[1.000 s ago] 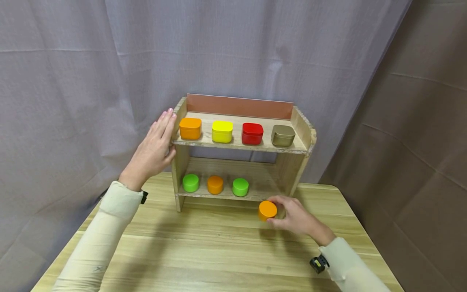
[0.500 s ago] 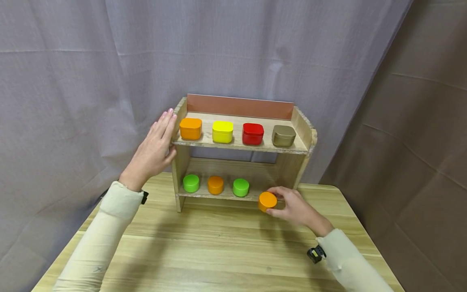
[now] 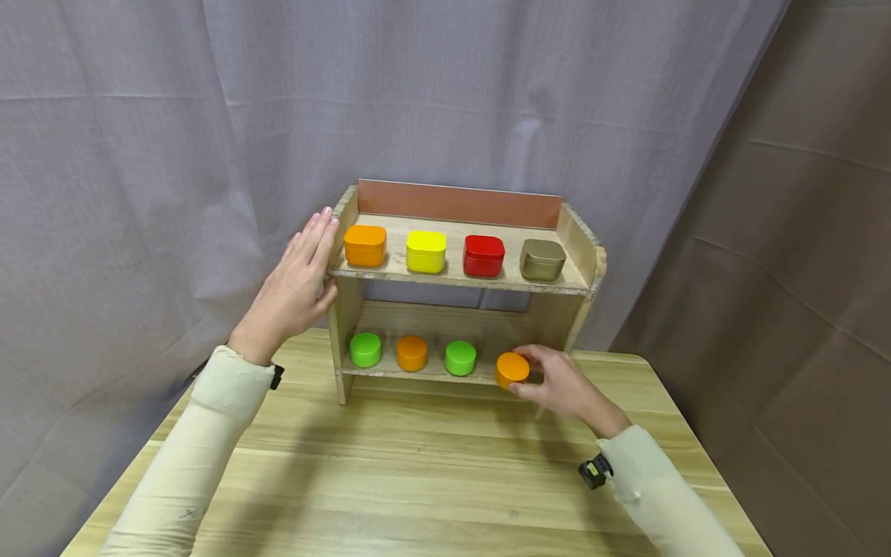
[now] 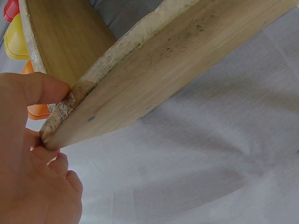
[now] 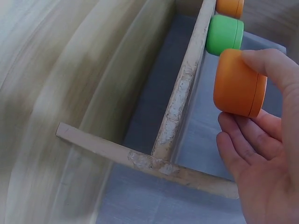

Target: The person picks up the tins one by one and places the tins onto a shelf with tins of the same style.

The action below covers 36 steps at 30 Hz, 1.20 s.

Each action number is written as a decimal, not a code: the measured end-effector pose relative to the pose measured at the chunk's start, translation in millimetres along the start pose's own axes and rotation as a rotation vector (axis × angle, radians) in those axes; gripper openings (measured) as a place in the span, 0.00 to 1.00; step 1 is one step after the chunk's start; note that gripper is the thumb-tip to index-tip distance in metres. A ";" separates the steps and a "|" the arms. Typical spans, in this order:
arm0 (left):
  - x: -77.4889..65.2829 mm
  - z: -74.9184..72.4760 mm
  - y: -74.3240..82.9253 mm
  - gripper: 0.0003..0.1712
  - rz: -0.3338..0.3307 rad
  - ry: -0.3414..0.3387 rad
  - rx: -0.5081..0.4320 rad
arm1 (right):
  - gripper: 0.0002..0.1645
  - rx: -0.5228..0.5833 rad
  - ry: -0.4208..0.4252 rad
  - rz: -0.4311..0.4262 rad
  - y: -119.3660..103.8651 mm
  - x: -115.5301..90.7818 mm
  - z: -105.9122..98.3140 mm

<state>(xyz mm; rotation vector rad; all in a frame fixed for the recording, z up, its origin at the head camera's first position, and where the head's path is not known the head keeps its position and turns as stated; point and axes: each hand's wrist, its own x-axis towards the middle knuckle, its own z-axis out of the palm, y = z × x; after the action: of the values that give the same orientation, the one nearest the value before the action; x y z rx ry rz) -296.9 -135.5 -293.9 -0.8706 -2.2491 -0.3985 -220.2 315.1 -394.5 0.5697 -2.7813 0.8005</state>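
My right hand (image 3: 567,387) holds a round orange tub (image 3: 513,370) between thumb and fingers. In the head view the tub overlaps the front edge of the lower shelf, at its right end. The right wrist view shows the thumb on one side of the orange tub (image 5: 238,83) and fingertips on the opposite side. My left hand (image 3: 288,290) holds the left side panel of the small wooden shelf unit (image 3: 459,282), its fingers extended along the outside. In the left wrist view the thumb (image 4: 49,88) lies on the panel's front edge.
The lower shelf carries a green tub (image 3: 365,350), an orange one (image 3: 412,353) and another green one (image 3: 461,358) in a row. Above stand orange (image 3: 365,246), yellow (image 3: 426,252), red (image 3: 483,256) and bronze boxes (image 3: 543,260). A grey curtain (image 3: 445,93) hangs behind the wooden table (image 3: 390,480).
My right hand has raised the orange tub from in front of the shelf unit up to the lower shelf's front edge. The left hand has stayed at the side panel.
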 end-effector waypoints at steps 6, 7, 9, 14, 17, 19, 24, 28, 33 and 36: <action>0.1 -0.3 0.4 0.53 -0.005 -0.003 -0.003 | 0.36 -0.041 0.039 0.023 4.1 5.6 1.7; 0.0 -0.1 0.3 0.53 -0.004 -0.003 -0.003 | 0.36 -0.043 0.043 0.024 4.9 6.6 2.3; 0.1 0.3 0.2 0.53 -0.002 -0.005 0.000 | 0.36 -0.046 0.052 0.024 6.4 8.2 3.4; -0.4 0.7 0.3 0.53 -0.008 -0.014 0.001 | 0.36 -0.056 0.064 0.031 8.6 11.5 6.8; -0.5 0.5 0.2 0.53 -0.014 -0.017 0.000 | 0.37 -0.060 0.066 0.040 9.1 13.0 8.7; -0.4 0.3 0.1 0.53 -0.014 -0.015 0.000 | 0.37 -0.066 0.069 0.041 10.0 13.8 10.2; -0.3 -0.2 0.0 0.53 -0.012 -0.011 -0.001 | 0.35 -0.080 0.086 0.030 13.5 14.9 14.1; -0.1 -0.4 0.1 0.53 -0.013 -0.015 -0.003 | 0.34 -0.084 0.100 0.029 16.3 14.8 17.1; -0.1 -0.6 0.3 0.53 -0.013 -0.016 -0.004 | 0.35 -0.094 0.097 0.043 17.1 15.3 19.0; -0.2 -0.1 0.0 0.53 -0.012 -0.014 -0.002 | 0.36 -0.102 0.087 0.052 16.9 15.5 19.5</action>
<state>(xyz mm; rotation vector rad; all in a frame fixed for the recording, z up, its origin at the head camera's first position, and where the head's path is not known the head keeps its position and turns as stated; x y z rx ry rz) -296.7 -135.6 -294.0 -0.8647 -2.2683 -0.4014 -242.6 312.9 -414.3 0.4360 -2.7478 0.6724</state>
